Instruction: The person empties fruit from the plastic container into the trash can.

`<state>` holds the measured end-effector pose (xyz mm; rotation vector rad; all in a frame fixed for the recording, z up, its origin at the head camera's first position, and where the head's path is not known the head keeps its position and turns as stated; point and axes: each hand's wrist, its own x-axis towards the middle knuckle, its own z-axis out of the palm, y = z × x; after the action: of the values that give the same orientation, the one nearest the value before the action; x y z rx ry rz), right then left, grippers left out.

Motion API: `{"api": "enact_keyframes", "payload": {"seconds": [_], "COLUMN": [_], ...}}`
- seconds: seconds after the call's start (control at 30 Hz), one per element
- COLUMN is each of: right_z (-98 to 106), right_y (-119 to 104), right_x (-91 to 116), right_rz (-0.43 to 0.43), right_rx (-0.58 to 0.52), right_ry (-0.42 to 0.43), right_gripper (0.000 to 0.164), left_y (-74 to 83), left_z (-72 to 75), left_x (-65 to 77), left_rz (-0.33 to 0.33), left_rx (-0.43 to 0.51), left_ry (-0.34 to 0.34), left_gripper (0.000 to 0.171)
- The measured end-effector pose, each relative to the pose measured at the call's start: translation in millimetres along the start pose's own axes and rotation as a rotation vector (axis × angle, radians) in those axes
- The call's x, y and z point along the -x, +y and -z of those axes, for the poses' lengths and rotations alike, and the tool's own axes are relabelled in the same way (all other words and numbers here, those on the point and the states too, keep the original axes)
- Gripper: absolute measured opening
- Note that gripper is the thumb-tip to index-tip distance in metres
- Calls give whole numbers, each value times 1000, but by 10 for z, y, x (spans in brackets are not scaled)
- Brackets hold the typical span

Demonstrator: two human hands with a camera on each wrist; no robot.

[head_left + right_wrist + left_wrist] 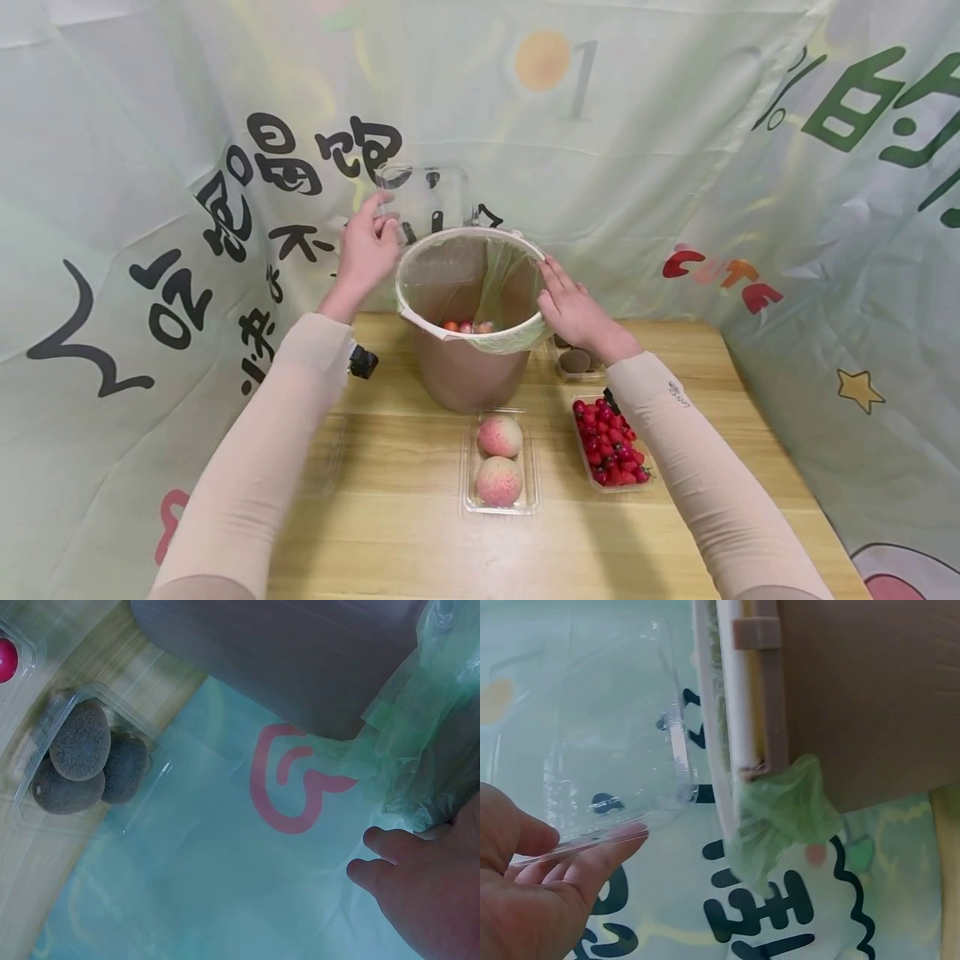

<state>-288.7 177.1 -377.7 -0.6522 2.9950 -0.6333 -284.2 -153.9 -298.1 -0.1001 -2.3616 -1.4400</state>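
Note:
A clear plastic container [592, 772] is pinched between the thumb and fingers of my left hand [367, 250], raised behind the left side of the bin. The brown bin [468, 371] stands upright, with a white rim ring [408, 312] and a thin green bag [784, 817] lining it. Several reddish round fruits [467, 327] lie inside it. My right hand [577, 308] rests at the right of the rim, its fingers extended against the bag's folded edge. The rim and bag partly hide its grip side.
On the wooden table [405, 533], a clear box holds two pink peaches [498, 481]. Right of it is a box of red berries [611, 442]. Brown kiwis [79, 742] sit in another box behind. A clear container [322, 458] lies at left. Printed cloth [637, 183] surrounds the table.

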Motion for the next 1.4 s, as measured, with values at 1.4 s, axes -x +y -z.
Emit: {"api": "enact_keyframes", "payload": {"seconds": [1.4], "right_z": [-26], "right_y": [39], "right_x": [-32], "right_rz": [-3], "right_rx": [-15], "right_ry": [-4], "right_gripper": [71], "left_y": [-305], "left_z": [792], "left_x": [1039], "left_rz": [85], "left_rx": [42], "left_ry": [-169], "left_gripper": [45]}}
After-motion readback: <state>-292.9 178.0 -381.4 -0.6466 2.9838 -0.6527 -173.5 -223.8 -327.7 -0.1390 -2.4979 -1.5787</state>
